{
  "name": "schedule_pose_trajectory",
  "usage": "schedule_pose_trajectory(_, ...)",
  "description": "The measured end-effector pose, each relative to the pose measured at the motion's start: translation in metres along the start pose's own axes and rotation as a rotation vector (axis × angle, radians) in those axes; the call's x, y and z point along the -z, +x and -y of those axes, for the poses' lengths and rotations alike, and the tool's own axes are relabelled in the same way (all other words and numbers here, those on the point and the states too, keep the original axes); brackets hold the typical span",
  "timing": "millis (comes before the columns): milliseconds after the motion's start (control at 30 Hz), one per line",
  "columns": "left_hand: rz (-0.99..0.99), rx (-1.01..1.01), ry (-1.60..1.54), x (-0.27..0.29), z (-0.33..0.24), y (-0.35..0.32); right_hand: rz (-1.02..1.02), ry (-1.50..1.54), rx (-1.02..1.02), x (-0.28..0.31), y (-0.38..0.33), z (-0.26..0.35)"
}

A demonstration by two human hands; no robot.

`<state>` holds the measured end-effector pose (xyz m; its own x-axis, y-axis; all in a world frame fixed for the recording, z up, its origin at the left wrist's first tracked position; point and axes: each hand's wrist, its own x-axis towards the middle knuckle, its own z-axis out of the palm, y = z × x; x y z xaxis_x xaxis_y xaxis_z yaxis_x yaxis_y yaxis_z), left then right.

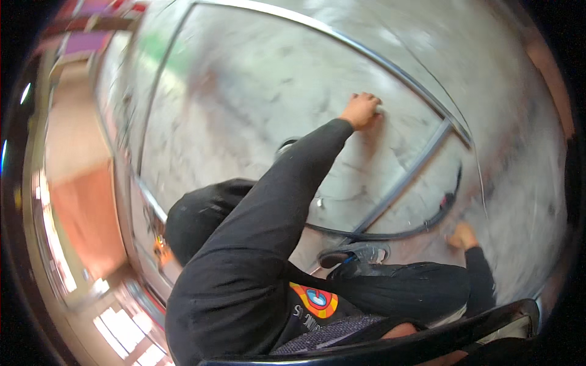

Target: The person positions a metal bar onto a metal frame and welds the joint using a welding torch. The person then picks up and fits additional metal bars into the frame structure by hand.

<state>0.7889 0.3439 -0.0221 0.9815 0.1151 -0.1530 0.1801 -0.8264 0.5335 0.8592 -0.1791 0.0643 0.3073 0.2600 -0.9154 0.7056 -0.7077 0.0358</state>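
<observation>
My left hand [361, 111] reaches out over the concrete floor, inside a rectangular frame of metal tubing [390, 64]. Its fingers are curled, with a small pale spot by the fingertips; what they hold, if anything, I cannot make out. Down at the right, my right hand [464, 235] is low by the floor, outside the frame's crossbar [408, 174], its fingers blurred. Nearest to that hand curves a black cable [421, 230] with a small red part on it. It passes across the crossbar's near end.
A thin wire [455, 100] runs along the frame's far right corner. My shoe [354, 253] rests near the cable. At the left stand a brown board-like panel [88, 219] and an orange object [162, 250]. A small whitish bit [319, 202] lies on the floor.
</observation>
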Motion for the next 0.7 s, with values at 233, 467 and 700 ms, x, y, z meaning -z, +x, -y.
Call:
schedule_pose_trajectory(233, 0.163, 0.601, 0.238, 0.239, 0.122, -0.076, -0.123, 0.31, -0.201, -0.05, 0.038, -0.042)
schedule_pose_trajectory(467, -0.099, 1.043, 0.388, 0.331, 0.111, -0.397, 0.355, 0.198, 0.1, -0.072, 0.124, -0.058)
schedule_pose_trajectory(700, -0.283, 1.295, 0.013, 0.127, -0.008, -0.613, 0.118, 0.453, -0.015, -0.108, 0.112, -0.046)
